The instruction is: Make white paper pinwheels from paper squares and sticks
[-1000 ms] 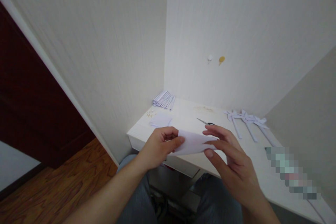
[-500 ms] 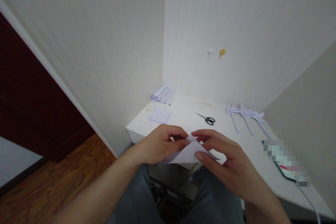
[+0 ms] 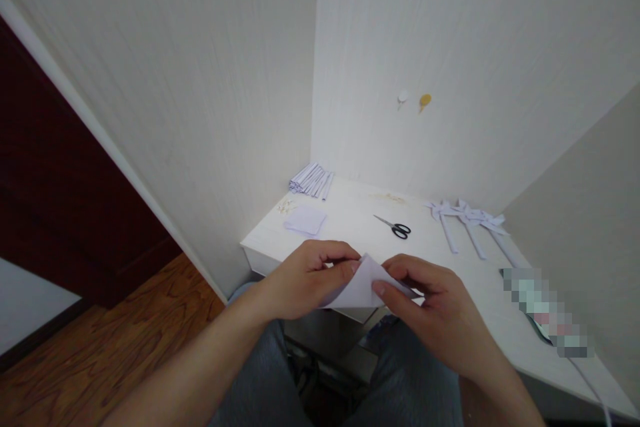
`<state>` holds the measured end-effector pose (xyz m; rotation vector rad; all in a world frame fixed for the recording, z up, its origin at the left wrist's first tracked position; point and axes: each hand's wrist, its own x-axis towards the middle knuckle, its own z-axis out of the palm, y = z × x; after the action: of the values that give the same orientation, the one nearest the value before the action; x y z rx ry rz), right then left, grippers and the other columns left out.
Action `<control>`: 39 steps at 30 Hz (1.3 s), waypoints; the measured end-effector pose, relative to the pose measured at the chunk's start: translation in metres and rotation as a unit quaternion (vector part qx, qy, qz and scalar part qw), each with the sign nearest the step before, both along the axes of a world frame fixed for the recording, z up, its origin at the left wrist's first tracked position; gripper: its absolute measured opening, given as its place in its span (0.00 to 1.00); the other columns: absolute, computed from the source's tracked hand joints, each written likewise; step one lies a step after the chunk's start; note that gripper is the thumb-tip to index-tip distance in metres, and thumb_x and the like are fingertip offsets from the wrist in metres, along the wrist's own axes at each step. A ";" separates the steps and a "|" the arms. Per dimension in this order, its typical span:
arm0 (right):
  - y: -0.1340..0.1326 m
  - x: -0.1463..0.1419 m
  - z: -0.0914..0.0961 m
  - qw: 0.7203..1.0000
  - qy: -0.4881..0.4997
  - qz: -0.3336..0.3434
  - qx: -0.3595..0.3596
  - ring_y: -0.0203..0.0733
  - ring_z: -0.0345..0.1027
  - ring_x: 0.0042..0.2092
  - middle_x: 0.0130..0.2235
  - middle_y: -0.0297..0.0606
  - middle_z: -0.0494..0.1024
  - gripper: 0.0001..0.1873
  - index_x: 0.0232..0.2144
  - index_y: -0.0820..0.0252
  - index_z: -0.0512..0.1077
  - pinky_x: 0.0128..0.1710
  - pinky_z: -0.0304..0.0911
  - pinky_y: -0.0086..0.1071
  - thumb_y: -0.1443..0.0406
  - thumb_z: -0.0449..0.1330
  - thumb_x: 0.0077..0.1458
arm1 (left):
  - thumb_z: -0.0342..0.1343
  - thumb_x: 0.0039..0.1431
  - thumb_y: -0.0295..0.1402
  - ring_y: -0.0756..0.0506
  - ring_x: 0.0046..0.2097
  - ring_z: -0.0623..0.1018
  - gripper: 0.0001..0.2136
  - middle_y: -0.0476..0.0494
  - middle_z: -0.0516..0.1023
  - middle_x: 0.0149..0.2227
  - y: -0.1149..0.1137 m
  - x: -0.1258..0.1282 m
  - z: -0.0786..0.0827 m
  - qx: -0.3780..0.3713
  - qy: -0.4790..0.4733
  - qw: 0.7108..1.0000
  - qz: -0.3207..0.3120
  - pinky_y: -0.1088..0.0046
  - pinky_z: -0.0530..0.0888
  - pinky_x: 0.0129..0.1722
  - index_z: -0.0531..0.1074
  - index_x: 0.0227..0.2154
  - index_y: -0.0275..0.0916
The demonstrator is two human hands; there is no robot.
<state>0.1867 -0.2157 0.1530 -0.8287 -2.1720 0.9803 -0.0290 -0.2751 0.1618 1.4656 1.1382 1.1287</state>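
Note:
A white sheet of paper [image 3: 357, 290], bent to a point at its top, is held between both hands above the table's front edge. My left hand [image 3: 313, 277] pinches its left side, thumb over fingers. On the right side, my right hand [image 3: 433, 303] grips the paper with the thumb on the near face and the fingers behind. Beyond my left hand lies a stack of white paper squares [image 3: 305, 220]. Scissors [image 3: 397, 227] with black handles rest on the table behind the held paper.
Rolled paper sticks [image 3: 311, 181] are piled in the table's back left corner, near small pale bits [image 3: 285, 207]. Several paper pinwheels [image 3: 467, 217] on sticks lie at the back right. A phone-like device [image 3: 543, 313] with a blurred screen and a cable sits at the right. Walls enclose the table [image 3: 350, 203].
My right fingers have come down from the paper's top point to its right edge. The paper's peak now stands more exposed, its faces pressed closer together. My left hand has barely moved.

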 end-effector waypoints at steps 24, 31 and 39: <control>-0.002 -0.005 -0.002 0.990 0.125 -0.033 -0.057 0.40 0.77 0.36 0.36 0.33 0.82 0.09 0.40 0.52 0.74 0.32 0.70 0.27 0.61 0.70 0.59 | 0.60 0.64 0.36 0.50 0.32 0.72 0.09 0.47 0.79 0.31 -0.003 0.005 0.005 0.071 0.085 0.991 0.080 0.78 0.68 0.28 0.80 0.34 0.36; -0.001 -0.008 0.001 0.993 0.106 -0.039 -0.012 0.36 0.73 0.29 0.29 0.31 0.81 0.06 0.33 0.53 0.80 0.27 0.67 0.25 0.60 0.68 0.62 | 0.61 0.63 0.34 0.50 0.33 0.75 0.07 0.47 0.81 0.32 -0.004 0.008 0.004 0.089 0.097 0.985 0.108 0.78 0.69 0.29 0.81 0.35 0.37; 0.002 -0.007 -0.003 0.985 0.149 -0.081 0.030 0.36 0.73 0.28 0.30 0.32 0.83 0.03 0.34 0.53 0.81 0.27 0.67 0.25 0.61 0.68 0.60 | 0.65 0.59 0.36 0.52 0.28 0.71 0.08 0.47 0.79 0.28 -0.003 0.008 -0.004 0.064 -0.013 0.989 0.131 0.78 0.66 0.25 0.80 0.31 0.35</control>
<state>0.1792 -0.2142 0.1499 -0.7636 -1.8396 0.8905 -0.0210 -0.2778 0.1573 1.4218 1.2879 1.4192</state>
